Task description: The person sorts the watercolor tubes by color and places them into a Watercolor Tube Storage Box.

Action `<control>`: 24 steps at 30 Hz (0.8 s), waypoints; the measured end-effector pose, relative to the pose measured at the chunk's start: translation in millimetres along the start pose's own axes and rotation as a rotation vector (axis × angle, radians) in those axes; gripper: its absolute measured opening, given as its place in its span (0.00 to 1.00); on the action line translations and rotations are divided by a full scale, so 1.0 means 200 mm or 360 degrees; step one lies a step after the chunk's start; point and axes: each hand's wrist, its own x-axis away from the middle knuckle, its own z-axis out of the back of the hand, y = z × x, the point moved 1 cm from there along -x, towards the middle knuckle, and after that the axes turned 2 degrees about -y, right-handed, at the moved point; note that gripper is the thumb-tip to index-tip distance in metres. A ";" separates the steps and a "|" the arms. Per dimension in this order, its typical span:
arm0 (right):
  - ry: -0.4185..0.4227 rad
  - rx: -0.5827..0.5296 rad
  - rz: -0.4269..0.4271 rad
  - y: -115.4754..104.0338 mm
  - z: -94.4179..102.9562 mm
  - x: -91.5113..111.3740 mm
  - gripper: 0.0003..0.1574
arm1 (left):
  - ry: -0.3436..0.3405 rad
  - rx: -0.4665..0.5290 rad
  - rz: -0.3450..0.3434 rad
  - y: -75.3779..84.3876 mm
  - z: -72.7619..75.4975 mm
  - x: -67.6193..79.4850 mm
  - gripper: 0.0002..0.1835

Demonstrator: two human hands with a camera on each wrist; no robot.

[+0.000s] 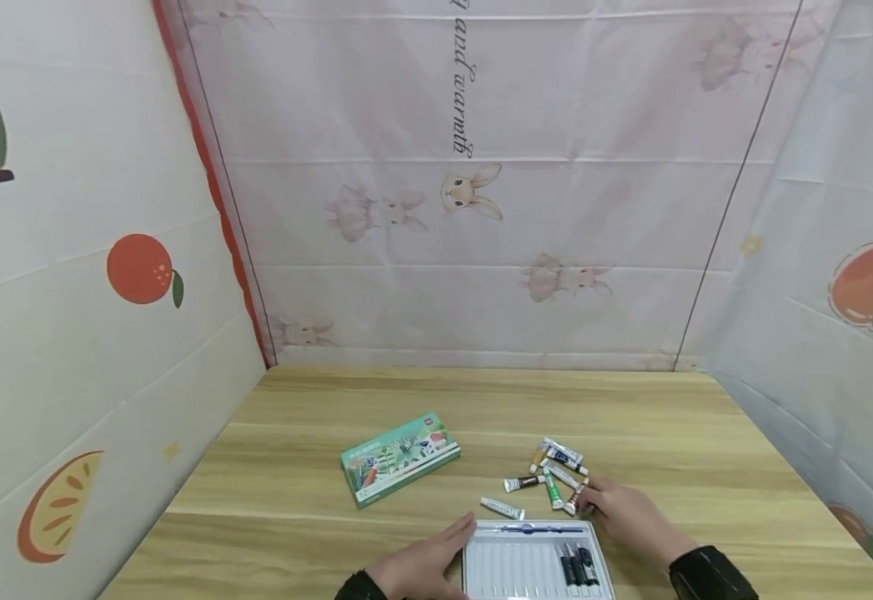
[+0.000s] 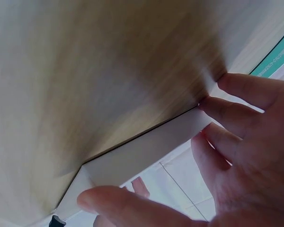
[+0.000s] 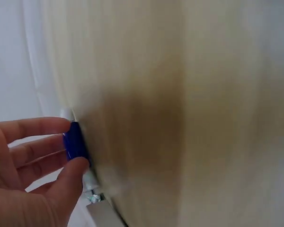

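Small blue-and-white, glossy cylindrical tube (image 3: pixel 75 142) is lying at the table (image 1: pixel 293 500), beyond the tray's far right corner. Right hand (image 1: pixel 627 512) is curling its fingers nearly together and seems to be pinching the tube; exact contact is staying unclear. Likely risk: smooth rounded wall is giving little grip, so it could be rolling or slipping out. Neighbouring tubes, crossing in a loose heap (image 1: pixel 552 490), could be getting dragged along. Left hand (image 1: pixel 432 558) is spreading its fingers, gripping nothing, resting along the tray's left edge; uneven pressing could be sliding the tray.

White ridged, thin-walled rectangular tray (image 1: pixel 507 567) is holding black-banded tubes (image 1: pixel 577 567); a pale tube (image 1: pixel 502 508) is lying just beyond it. Flat green printed box (image 1: pixel 402 458) is sitting farther left on streaky wood-grain.
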 end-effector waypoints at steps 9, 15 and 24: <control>-0.0135 -0.0093 -0.0526 0.01 0.00 0.04 0.19 | 0.0003 -0.0012 -0.0065 0.00 0.00 0.00 0.45; -0.0112 -0.0207 -0.0367 -0.01 0.04 0.08 0.12 | 0.0004 0.0015 -0.0063 -0.01 0.00 0.00 0.46; -0.0184 -0.0105 -0.0280 -0.01 0.07 0.12 0.10 | -0.0008 0.0038 -0.0010 -0.02 -0.01 -0.01 0.46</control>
